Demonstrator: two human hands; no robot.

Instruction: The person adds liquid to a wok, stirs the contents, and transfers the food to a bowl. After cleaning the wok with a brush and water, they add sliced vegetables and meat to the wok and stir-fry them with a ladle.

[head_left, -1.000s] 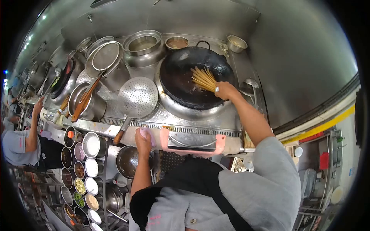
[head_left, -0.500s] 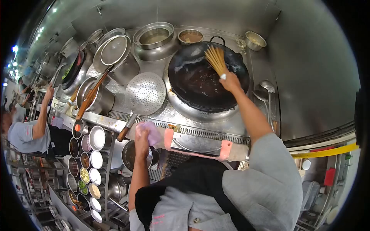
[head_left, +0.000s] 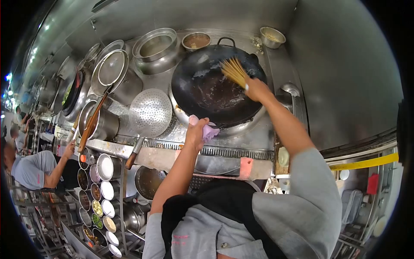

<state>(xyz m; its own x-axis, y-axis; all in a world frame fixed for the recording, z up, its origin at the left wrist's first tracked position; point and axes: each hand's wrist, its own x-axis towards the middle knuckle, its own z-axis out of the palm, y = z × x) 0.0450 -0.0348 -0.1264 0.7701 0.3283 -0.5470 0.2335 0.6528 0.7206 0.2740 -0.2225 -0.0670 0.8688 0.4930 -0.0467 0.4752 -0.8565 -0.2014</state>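
Note:
A large black wok (head_left: 194,86) sits on the stove ring, with dark liquid pooled in its middle. My right hand (head_left: 258,90) is closed round a bamboo wok brush (head_left: 234,71), its bristles fanned out over the wok's right inner side. At the wok's near rim, my left hand (head_left: 197,134) grips a folded pinkish-purple cloth (head_left: 209,132). The cloth is against the rim there; whether the fingers also clasp the metal is hidden. Left of this hand lies a perforated strainer (head_left: 150,113) with a wooden handle.
Pots (head_left: 155,49) and a bowl of brownish liquid (head_left: 196,41) stand behind and left. A ladle (head_left: 290,89) rests at right, below a small metal bowl (head_left: 272,38). Several ingredient containers (head_left: 107,190) line the lower left. A co-worker (head_left: 39,168) stands far left.
My left hand has moved right and up with the cloth, from the counter's front edge to the wok's near rim. The brush stays in the wok, its bristles turned more leftward.

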